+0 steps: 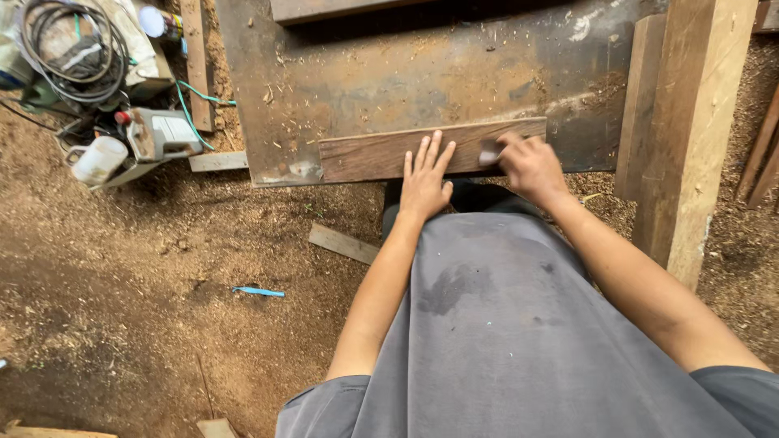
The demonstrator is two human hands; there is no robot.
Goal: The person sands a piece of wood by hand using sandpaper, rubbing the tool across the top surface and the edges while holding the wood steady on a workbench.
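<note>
Two bare hands worked on one short brown wooden board (381, 152), which lay along the near edge of a rusty, sawdust-strewn metal tabletop (422, 73). The left hand (425, 180) pressed flat on the board, fingers spread, gripping nothing. The right hand (529, 165), at the board's right end, had its fingers curled round a small grey block (489, 152), blurred. Judged a sanding pass; a further stroke would call for steady downward pressure. Left of the board, on the sawdust floor, stood a white cylindrical tub (98, 159) and a grey power tool with a pale rectangular label (162, 134).
</note>
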